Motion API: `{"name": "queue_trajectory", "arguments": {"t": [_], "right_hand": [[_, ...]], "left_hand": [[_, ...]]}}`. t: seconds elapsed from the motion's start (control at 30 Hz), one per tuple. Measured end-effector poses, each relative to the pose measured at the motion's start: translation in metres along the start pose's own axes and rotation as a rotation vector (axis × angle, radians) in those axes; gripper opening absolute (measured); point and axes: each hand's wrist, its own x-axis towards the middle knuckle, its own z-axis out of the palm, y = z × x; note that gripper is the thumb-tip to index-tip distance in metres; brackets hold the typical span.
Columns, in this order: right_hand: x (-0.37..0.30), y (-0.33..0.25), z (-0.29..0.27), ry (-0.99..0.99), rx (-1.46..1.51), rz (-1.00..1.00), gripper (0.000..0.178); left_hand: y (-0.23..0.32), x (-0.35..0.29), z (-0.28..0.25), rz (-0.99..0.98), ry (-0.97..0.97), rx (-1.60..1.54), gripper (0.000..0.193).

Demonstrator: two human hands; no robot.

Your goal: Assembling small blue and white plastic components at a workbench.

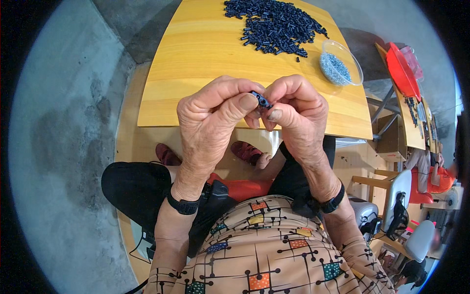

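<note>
Over the near edge of the table, both hands meet at one small dark blue plastic piece (pixel 262 101) with round openings on its side. My left hand (pixel 215 105) pinches its left end between thumb and forefinger. At its right end, the thumb and forefinger of my right hand (pixel 298 110) are closed in a pinch. The fingertips cover much of the piece. A large heap of small dark blue tubular pieces (pixel 281 27) lies at the far side of the table. Right of my hands stands a clear round bowl (pixel 356 66) holding many tiny silvery-blue parts (pixel 335 68), too small to name.
The yellow wooden table (pixel 196 54) ends just in front of my lap. A grey wall (pixel 63 147) rises on the left. At right are a second table with a red basin (pixel 402 71), a cardboard box (pixel 391 139), chairs (pixel 399 201) and a person in orange (pixel 440 180).
</note>
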Motion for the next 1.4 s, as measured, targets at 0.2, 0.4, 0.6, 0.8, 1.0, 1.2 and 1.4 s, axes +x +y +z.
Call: {"name": "queue_trajectory", "arguments": {"t": [0.2, 0.4, 0.6, 0.8, 1.0, 1.2, 1.4], "right_hand": [[0.001, 0.001, -0.001, 0.012, -0.087, -0.146, 0.022], [0.001, 0.000, 0.000, -0.018, -0.119, -0.183, 0.022], [-0.002, 0.008, 0.004, 0.034, 0.163, 0.002, 0.025], [-0.001, 0.008, 0.004, 0.033, 0.163, -0.007, 0.027], [0.000, 0.003, 0.000, 0.026, 0.019, -0.063, 0.031], [0.001, 0.007, 0.001, 0.052, 0.018, -0.083, 0.034], [0.002, 0.009, 0.004, -0.027, 0.076, -0.093, 0.046]], "left_hand": [[0.001, -0.001, 0.003, -0.065, 0.008, -0.062, 0.015], [0.005, -0.001, 0.007, -0.102, 0.018, -0.070, 0.015], [0.004, -0.002, 0.005, -0.086, -0.007, -0.069, 0.015], [0.007, -0.003, 0.006, -0.101, 0.001, -0.033, 0.017], [0.009, -0.002, 0.009, -0.117, 0.023, 0.000, 0.018], [0.010, -0.005, 0.015, -0.152, 0.085, -0.021, 0.018], [0.010, -0.006, 0.017, -0.150, 0.108, -0.109, 0.018]]}}
